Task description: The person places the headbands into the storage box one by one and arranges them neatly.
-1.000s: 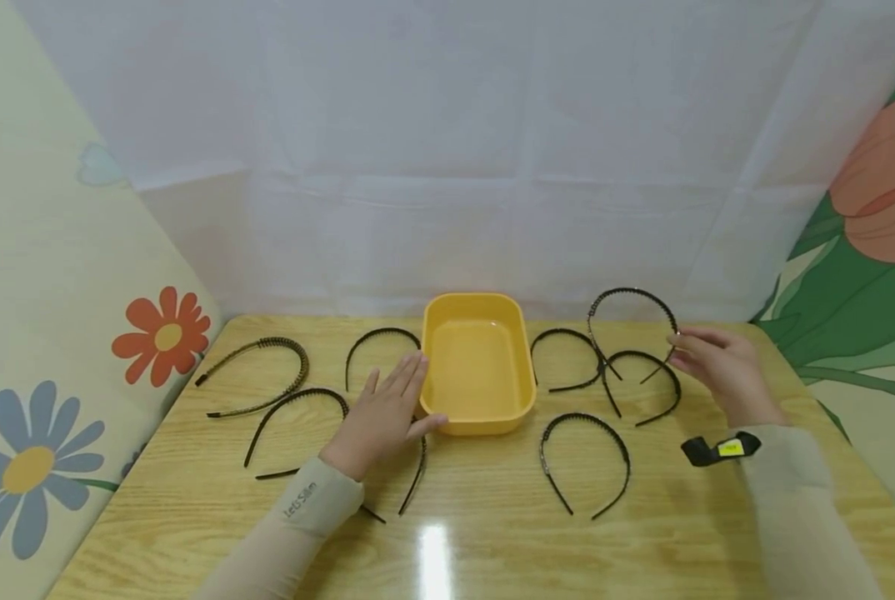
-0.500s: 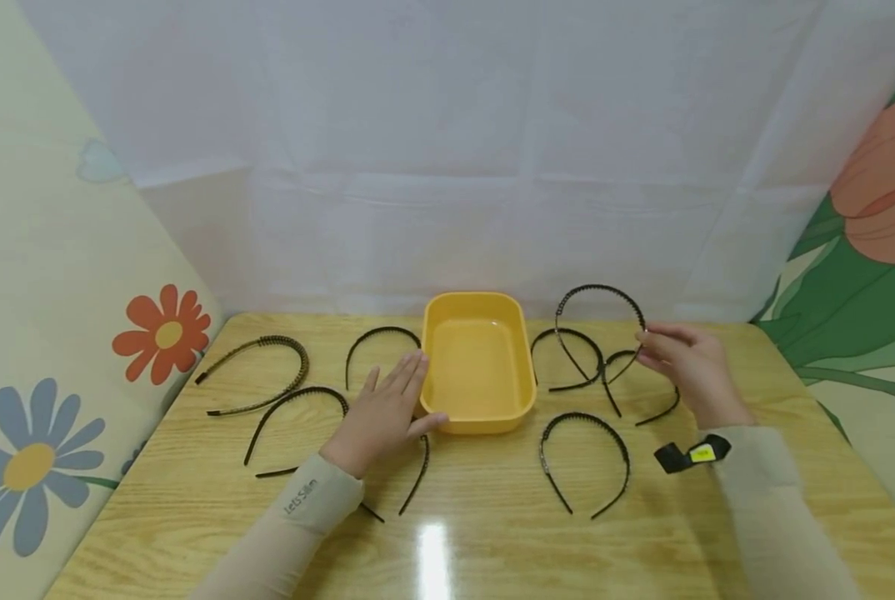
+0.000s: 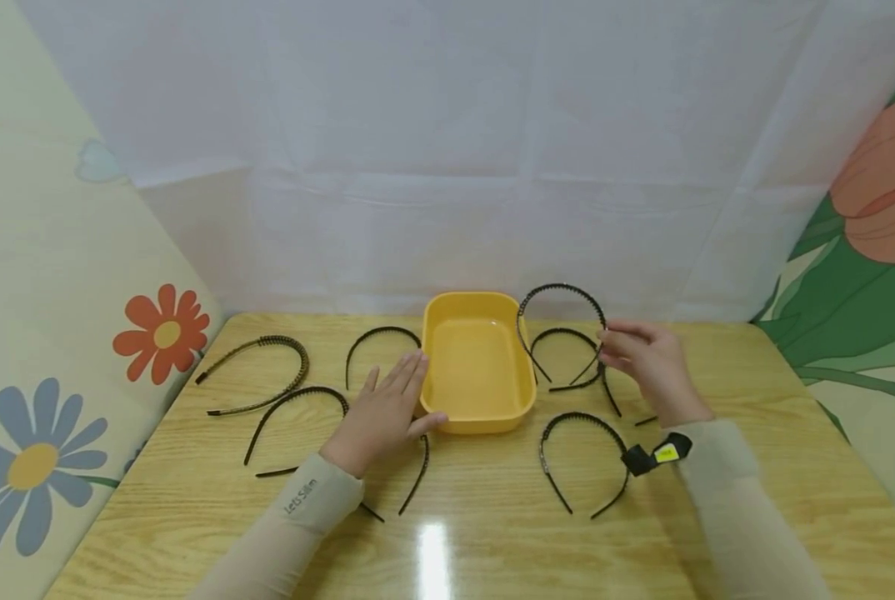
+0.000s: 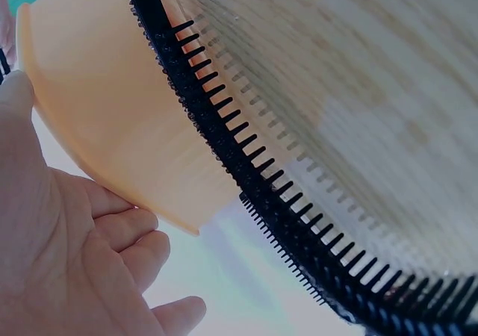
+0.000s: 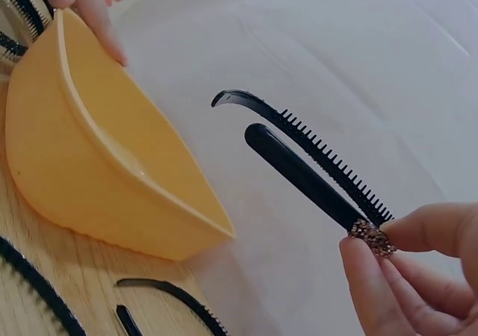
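My right hand [image 3: 650, 371] pinches one side of a black toothed headband [image 3: 563, 286] with thumb and fingers. That headband is raised, its arch upward, and overlaps the bin's right rim in the head view. The right wrist view shows glittery beads where the fingertips grip the band [image 5: 302, 178]. My left hand [image 3: 378, 414] lies with straight fingers against the left rim of a yellow plastic bin [image 3: 477, 426], thumb at its front corner. The inside of the bin is bare. Beneath the left hand lies another headband, partly hidden; a toothed band [image 4: 246, 175] crosses the left wrist view.
On the wooden table [image 3: 507, 550] lie several more headbands. A gold-and-black one [image 3: 303, 367] is at far left, a black one [image 3: 382, 329] behind the left hand, others [image 3: 582, 416] right of the bin. A white sheet [image 3: 417, 167] hangs behind.
My right hand has carried the raised headband leftward, from over the right-hand headbands to beside the bin's right rim. The left hand and bin have stayed put.
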Action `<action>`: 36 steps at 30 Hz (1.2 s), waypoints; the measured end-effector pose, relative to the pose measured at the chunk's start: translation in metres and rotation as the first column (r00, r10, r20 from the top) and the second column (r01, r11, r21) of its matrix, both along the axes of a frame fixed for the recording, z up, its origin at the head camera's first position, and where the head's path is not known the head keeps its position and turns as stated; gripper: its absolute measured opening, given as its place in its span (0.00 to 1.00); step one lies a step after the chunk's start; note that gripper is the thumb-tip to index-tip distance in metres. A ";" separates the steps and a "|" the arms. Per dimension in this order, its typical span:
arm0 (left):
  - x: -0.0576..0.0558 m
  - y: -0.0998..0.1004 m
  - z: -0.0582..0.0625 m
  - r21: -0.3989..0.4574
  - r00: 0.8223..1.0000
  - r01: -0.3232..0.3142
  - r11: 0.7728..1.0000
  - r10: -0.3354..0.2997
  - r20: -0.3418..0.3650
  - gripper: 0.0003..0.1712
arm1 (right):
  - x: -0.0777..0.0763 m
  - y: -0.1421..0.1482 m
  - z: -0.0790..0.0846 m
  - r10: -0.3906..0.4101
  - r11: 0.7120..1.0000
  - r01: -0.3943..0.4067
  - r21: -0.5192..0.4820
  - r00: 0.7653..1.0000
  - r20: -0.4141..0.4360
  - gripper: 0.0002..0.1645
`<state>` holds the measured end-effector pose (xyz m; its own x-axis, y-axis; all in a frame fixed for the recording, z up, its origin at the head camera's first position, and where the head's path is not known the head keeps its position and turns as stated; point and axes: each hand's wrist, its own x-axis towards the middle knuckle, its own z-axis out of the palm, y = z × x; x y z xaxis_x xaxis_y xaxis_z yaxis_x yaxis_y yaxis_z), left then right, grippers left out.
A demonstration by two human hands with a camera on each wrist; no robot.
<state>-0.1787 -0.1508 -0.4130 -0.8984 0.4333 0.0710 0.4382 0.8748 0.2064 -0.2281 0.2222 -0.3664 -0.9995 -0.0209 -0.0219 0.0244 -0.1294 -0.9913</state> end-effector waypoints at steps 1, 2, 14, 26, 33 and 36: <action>0.000 0.001 0.000 -0.002 1.000 0.001 1.000 -0.001 0.003 0.54 | 0.000 -0.002 0.000 0.003 1.000 -0.003 0.008 1.000 0.000 0.08; 0.000 0.001 0.000 -0.005 1.000 0.002 1.000 -0.002 0.008 0.54 | 0.000 -0.004 0.000 0.006 1.000 -0.006 0.012 1.000 0.001 0.11; 0.001 0.005 -0.001 -0.020 1.000 0.012 1.000 -0.012 -0.012 0.54 | -0.003 -0.028 -0.008 0.021 0.996 -0.024 0.081 0.999 0.032 0.27; -0.001 0.006 -0.002 -0.032 1.000 0.017 0.999 -0.018 -0.021 0.54 | -0.007 -0.045 -0.016 0.043 0.998 -0.046 0.051 0.997 0.068 0.29; -0.001 0.002 0.000 -0.026 0.999 0.010 1.000 -0.011 -0.035 0.54 | -0.013 -0.063 -0.014 0.042 0.997 -0.047 0.060 0.996 0.078 0.25; 0.000 0.001 0.000 -0.023 1.000 0.009 1.000 -0.009 -0.025 0.54 | -0.016 -0.070 -0.015 0.026 0.997 -0.031 0.076 0.997 0.075 0.23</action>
<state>-0.1791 -0.1495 -0.4126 -0.8926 0.4431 0.0837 0.4509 0.8753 0.1747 -0.2445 0.1523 -0.3819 -0.9942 -0.0447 -0.0983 0.1005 -0.0506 -0.9936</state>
